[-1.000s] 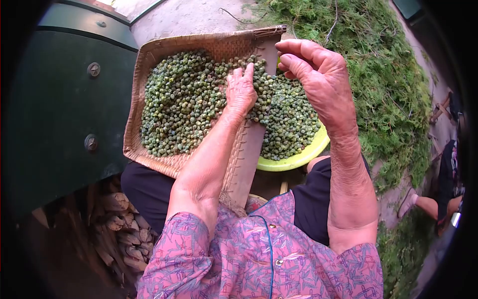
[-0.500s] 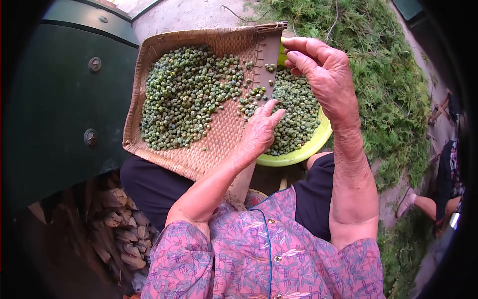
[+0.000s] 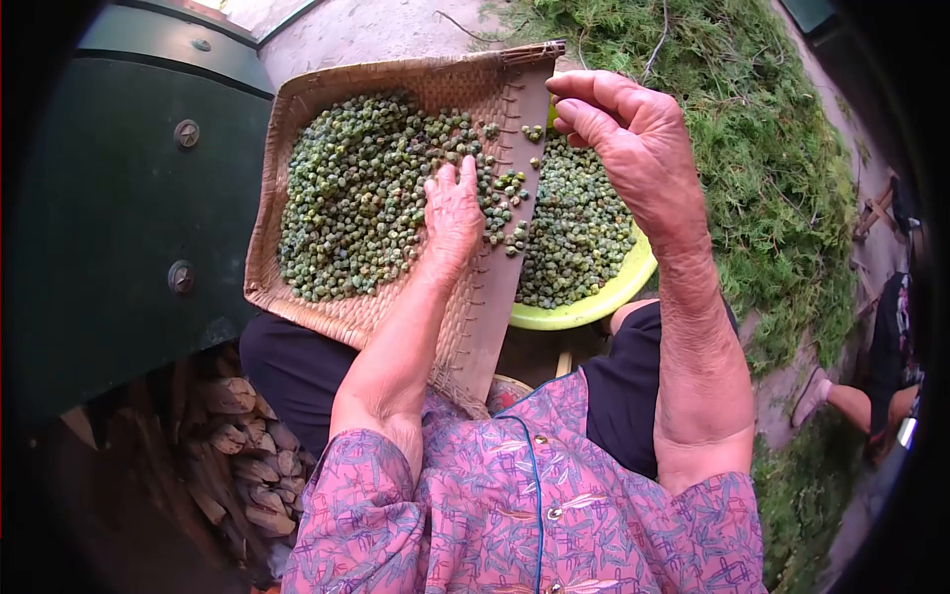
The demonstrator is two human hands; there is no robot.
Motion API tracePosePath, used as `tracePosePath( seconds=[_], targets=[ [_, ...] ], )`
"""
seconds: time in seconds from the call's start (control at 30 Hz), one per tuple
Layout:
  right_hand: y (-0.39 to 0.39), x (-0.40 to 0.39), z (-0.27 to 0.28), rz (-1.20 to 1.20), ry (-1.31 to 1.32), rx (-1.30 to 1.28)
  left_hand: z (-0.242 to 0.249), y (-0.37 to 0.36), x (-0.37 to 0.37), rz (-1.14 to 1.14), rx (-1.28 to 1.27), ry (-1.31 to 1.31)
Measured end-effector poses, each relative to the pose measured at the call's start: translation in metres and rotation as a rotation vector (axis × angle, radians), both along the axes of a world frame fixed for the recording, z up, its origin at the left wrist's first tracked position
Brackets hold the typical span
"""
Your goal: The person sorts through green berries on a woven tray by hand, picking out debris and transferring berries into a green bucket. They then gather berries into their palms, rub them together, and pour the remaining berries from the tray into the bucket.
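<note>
A woven winnowing tray (image 3: pixel 381 322) rests on the lap, with a heap of small round green cones or berries (image 3: pixel 346 198) over its left side. My left hand (image 3: pixel 455 213) lies on the right part of that heap, fingers spread and touching the pieces. Several loose ones sit on the tray's flat brown lip (image 3: pixel 485 327). Beneath the lip, a yellow-green basin (image 3: pixel 594 307) holds more of the same pieces. My right hand (image 3: pixel 633 148) hovers by the lip's upper end, fingers bent, thumb and forefinger apart, with nothing visible between them.
Cut green conifer branches (image 3: pixel 772 178) cover the ground to the right. On the left stands a dark green panel (image 3: pixel 109 218) with round bolts, above stacked firewood (image 3: pixel 247 445). Another person's leg (image 3: pixel 849 404) shows at the far right.
My left hand has moved left and up from the lip onto the heap. A few more pieces now lie on the lip. My right hand has shifted slightly left.
</note>
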State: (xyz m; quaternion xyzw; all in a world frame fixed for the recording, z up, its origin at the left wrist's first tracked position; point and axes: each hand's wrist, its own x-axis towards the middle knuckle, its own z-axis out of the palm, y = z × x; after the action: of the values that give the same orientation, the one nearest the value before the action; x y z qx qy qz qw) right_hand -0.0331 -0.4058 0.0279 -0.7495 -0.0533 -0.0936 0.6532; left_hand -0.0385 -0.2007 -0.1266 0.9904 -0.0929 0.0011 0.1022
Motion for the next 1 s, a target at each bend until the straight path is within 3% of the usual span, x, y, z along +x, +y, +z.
tracePosePath(
  seconds=[0.1, 0.17, 0.37, 0.57, 0.73, 0.8, 0.83, 0.93, 1.0],
  targets=[
    [0.001, 0.0, 0.0, 0.001, 0.025, 0.02, 0.012, -0.018, -0.028, -0.103, -0.215, 0.113],
    [0.003, -0.002, 0.002, -0.003, 0.047, 0.024, 0.021, -0.024, -0.029, -0.125, -0.306, 0.048],
    [0.003, 0.001, -0.002, -0.021, 0.007, 0.058, 0.002, -0.023, 0.05, 0.044, -0.537, -0.189],
    [0.003, 0.002, -0.005, -0.038, -0.036, 0.055, -0.007, -0.017, 0.083, -0.056, -0.362, -0.076],
    [0.006, 0.002, -0.001, -0.054, -0.002, 0.104, -0.008, -0.001, 0.081, 0.177, -0.215, -0.086],
    [0.006, 0.003, -0.002, -0.065, -0.004, 0.094, -0.016, 0.003, 0.079, 0.257, -0.205, -0.331],
    [0.006, 0.002, -0.001, -0.065, -0.003, 0.095, -0.016, 0.003, 0.078, 0.258, -0.204, -0.331],
    [0.008, 0.002, -0.001, -0.061, -0.002, 0.063, -0.015, -0.003, 0.077, 0.018, -0.346, -0.278],
    [0.009, 0.002, -0.004, -0.065, -0.054, 0.045, -0.019, -0.007, 0.075, 0.016, -0.263, -0.265]
  ],
)
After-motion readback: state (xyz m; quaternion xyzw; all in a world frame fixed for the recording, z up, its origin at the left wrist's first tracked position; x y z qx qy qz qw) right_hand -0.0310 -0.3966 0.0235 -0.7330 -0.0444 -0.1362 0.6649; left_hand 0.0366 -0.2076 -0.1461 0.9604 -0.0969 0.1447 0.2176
